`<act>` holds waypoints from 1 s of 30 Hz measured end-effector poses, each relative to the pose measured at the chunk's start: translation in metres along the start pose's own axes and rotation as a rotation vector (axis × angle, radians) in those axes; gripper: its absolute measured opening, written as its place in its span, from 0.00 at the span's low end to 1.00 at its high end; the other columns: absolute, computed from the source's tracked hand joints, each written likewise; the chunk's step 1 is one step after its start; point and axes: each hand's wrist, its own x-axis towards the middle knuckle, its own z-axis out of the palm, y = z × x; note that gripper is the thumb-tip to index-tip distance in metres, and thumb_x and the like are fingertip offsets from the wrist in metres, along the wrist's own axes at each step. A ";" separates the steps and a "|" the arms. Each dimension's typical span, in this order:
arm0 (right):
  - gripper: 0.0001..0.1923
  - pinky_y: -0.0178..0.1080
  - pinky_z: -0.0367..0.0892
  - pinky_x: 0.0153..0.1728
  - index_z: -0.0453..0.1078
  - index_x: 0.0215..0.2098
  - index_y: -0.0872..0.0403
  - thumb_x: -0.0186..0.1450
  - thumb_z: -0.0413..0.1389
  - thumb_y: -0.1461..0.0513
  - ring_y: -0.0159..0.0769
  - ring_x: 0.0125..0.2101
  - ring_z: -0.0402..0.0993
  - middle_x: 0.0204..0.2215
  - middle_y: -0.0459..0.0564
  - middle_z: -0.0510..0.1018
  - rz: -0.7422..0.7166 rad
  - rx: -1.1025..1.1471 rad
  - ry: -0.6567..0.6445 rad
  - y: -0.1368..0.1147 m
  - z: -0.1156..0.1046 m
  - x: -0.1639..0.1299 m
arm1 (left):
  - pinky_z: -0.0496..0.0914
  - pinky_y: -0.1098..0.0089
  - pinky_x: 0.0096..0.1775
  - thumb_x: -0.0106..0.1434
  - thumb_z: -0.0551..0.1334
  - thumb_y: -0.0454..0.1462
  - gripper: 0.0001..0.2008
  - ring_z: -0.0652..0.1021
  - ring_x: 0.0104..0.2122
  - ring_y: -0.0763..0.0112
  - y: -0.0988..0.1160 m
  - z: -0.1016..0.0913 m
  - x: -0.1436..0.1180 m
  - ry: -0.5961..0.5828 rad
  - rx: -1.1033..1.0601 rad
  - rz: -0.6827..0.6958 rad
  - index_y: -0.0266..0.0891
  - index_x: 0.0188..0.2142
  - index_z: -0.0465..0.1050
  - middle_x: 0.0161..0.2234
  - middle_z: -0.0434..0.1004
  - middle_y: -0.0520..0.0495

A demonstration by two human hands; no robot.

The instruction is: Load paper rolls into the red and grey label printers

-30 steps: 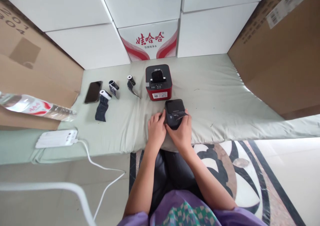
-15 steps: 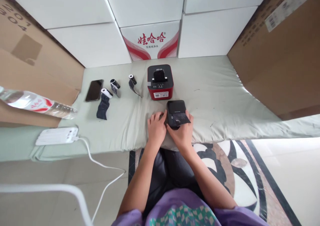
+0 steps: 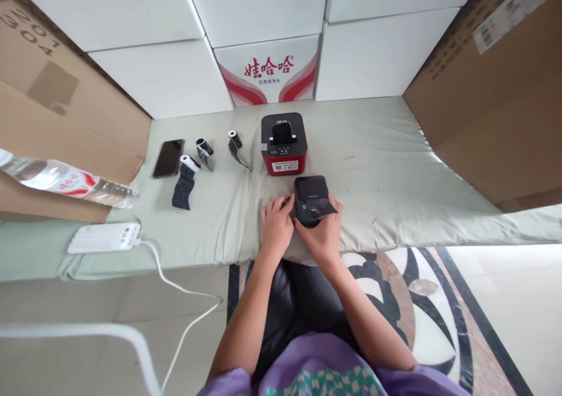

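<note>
A small black portable printer (image 3: 311, 186) sits on the cloth-covered surface near its front edge. A strip of dark film or paper (image 3: 322, 208) sticks out of its front, towards the right. My right hand (image 3: 324, 235) grips the printer's front right corner, thumb at the front and fingers along the right side. My left hand (image 3: 277, 223) rests against the printer's left side, thumb touching or very close to it, other fingers spread on the cloth. Just behind stands a larger red and black printer (image 3: 284, 144), which neither hand touches.
Several small paper rolls with dark tails, one a white roll (image 3: 189, 162), lie left beside a phone (image 3: 168, 158). A power bank (image 3: 104, 238) with a white cable and a water bottle (image 3: 70, 181) are further left. White cartons (image 3: 270, 71) and a brown carton (image 3: 492, 103) border the surface.
The whole view has shifted slightly, so everything appears a little further right. Both hands stay at the small printer, with no visible change of grip.
</note>
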 end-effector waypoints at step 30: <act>0.54 0.62 0.70 0.58 0.46 0.74 0.54 0.58 0.68 0.52 0.57 0.59 0.67 0.58 0.64 0.65 -0.201 -0.009 -0.090 0.012 -0.003 -0.012 | 0.72 0.55 0.55 0.73 0.52 0.33 0.18 0.79 0.51 0.59 -0.001 -0.016 -0.006 0.309 -0.359 0.171 0.43 0.49 0.81 0.50 0.84 0.44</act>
